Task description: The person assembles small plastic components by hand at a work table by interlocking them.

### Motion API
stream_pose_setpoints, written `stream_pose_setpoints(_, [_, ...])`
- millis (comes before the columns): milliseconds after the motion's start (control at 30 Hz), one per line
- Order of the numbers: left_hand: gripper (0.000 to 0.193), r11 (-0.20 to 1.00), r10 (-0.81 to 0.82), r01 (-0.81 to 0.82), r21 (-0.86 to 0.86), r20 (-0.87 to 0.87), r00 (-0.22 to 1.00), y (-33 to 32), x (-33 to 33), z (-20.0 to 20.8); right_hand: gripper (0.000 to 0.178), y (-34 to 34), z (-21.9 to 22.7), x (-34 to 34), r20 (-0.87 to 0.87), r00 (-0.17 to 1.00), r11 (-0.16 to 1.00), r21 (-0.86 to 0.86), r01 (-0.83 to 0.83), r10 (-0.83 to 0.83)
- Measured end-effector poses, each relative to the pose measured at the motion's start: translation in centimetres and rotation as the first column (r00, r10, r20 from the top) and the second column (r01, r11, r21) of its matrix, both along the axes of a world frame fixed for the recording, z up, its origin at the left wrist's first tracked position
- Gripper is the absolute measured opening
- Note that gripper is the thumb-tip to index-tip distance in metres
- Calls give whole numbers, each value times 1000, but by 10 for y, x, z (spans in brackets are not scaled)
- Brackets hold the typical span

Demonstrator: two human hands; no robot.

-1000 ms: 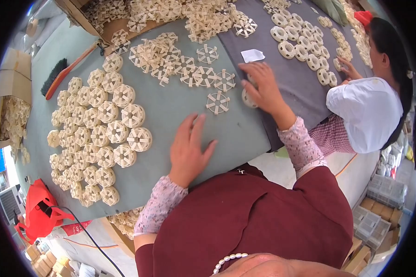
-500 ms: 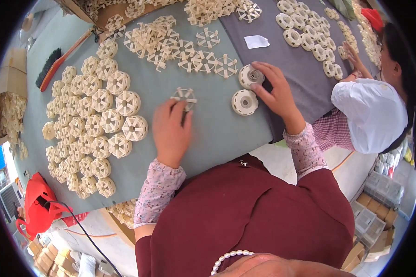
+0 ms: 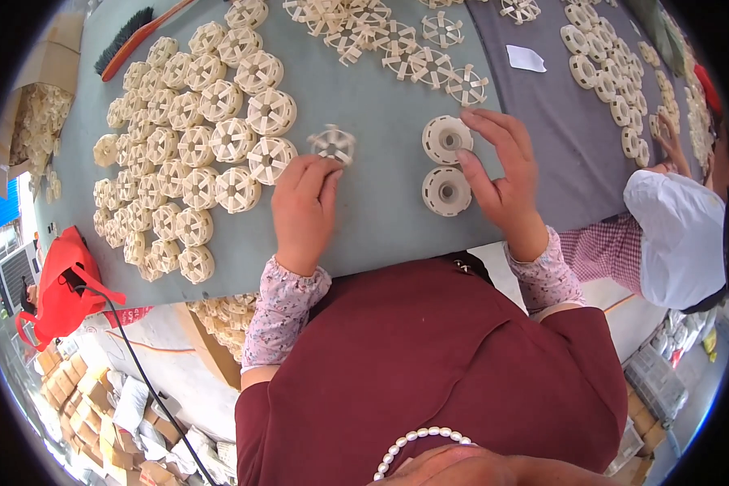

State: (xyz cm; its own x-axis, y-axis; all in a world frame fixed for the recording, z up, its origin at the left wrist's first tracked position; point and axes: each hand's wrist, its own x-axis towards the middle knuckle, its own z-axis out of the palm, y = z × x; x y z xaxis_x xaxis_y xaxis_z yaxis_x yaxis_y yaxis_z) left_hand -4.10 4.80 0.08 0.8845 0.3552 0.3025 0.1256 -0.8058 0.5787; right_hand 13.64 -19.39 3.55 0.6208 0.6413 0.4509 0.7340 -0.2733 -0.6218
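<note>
My left hand (image 3: pixel 304 215) pinches the near edge of a cream spoked plastic ring (image 3: pixel 332 146), slightly blurred, above the grey-green tabletop. My right hand (image 3: pixel 506 182) has its thumb and forefinger apart at the right edge of a round cream housing (image 3: pixel 444 139) with a hollow centre; the thumb tip seems to touch its rim. A second round housing (image 3: pixel 446 192) lies just nearer to me, close against the first. To the left of my left hand stand rows of spoked round assemblies (image 3: pixel 237 189).
Loose spoked rings (image 3: pixel 429 66) lie at the far side. A white paper slip (image 3: pixel 526 58) and more round housings (image 3: pixel 603 73) rest on the dark cloth at right, near a co-worker's hand (image 3: pixel 672 144). A brush (image 3: pixel 128 44) lies far left; a red bag (image 3: pixel 65 283) hangs off the edge.
My view has shifted, so the table sits higher and further right. My right fingers have drawn back toward the far housing's edge. My left hand still holds the spoked ring.
</note>
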Motion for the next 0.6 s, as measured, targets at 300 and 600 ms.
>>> stream_pose_setpoints(300, [16, -293, -322, 267, -918, 357, 877, -59, 10, 42, 70, -8, 7, -45, -198, 903, 905, 278, -322, 381])
stream_pose_setpoints(600, [65, 934, -262, 269, -237, 62, 963, -84, 33, 8, 45, -83, -27, 25, -492, 811, 945, -234, 228, -317])
